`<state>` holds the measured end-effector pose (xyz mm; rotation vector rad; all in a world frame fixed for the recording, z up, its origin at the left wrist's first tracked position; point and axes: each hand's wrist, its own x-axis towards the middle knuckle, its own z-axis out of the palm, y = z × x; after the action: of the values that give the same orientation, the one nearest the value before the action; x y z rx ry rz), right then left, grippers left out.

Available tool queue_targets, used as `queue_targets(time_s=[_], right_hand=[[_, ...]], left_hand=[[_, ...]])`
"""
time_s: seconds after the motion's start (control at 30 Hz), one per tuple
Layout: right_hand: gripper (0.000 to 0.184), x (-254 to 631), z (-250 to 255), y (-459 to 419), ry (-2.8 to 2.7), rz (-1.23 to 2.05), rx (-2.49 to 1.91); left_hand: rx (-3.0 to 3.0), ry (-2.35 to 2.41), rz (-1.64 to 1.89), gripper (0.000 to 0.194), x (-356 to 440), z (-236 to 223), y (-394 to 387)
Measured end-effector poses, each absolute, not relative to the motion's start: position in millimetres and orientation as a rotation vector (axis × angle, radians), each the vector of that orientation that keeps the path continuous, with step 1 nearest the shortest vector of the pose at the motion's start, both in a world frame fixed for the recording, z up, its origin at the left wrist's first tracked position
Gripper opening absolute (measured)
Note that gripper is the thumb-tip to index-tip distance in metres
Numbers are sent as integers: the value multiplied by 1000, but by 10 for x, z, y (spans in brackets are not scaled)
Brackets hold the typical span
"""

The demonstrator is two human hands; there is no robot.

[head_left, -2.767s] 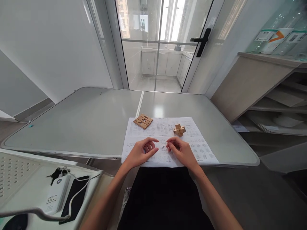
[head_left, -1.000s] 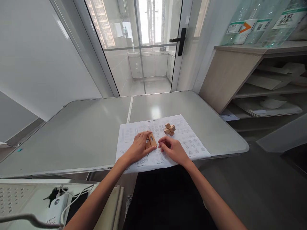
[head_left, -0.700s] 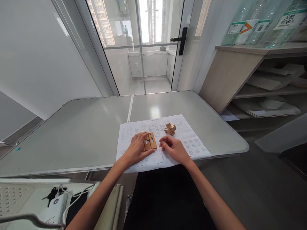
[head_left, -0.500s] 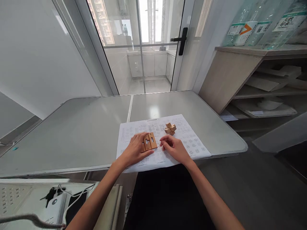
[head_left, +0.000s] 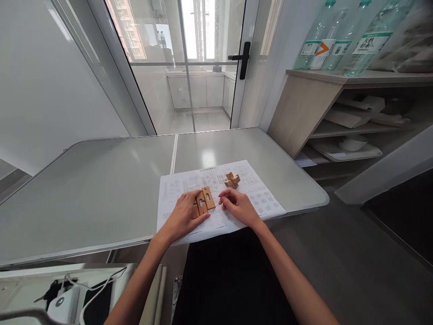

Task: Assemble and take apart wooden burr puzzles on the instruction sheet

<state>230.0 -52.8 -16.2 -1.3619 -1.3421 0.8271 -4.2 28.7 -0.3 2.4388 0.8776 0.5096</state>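
My left hand (head_left: 184,212) lies over a row of flat wooden puzzle pieces (head_left: 208,197) with cut-out slots. Its fingers reach across their top edge and the thumb lies along the bottom, gripping them; the leftmost part is hidden under the palm. The rightmost piece sits slightly higher than its neighbour. Just to the right, my right hand (head_left: 239,208) hovers with loosely curled fingers, thumb and index apart, nothing visible between them. Beyond it stands an interlocking wooden burr puzzle (head_left: 232,180). All lie on a printed sheet of diagrams (head_left: 264,198).
The sheet rests at the front edge of a grey table (head_left: 135,180). At the right, a wooden shelf (head_left: 291,108) carries plastic bottles (head_left: 363,49). Lower left, a white tray (head_left: 30,280) holds keys, a white charger (head_left: 64,304) and cables. A glass door (head_left: 203,90) stands behind the table.
The view has turned slightly right, so everything sits farther left. The rightmost wooden piece has slid up a little against its neighbour. Both hands keep nearly the same pose.
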Motion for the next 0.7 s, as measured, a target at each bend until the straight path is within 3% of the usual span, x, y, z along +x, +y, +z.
queue_targets(time_s=[0.7], right_hand=[[19,2256,-186,-530,-1319,822,-1399]], left_hand=[[2421,839,519,76,-224,24,283]])
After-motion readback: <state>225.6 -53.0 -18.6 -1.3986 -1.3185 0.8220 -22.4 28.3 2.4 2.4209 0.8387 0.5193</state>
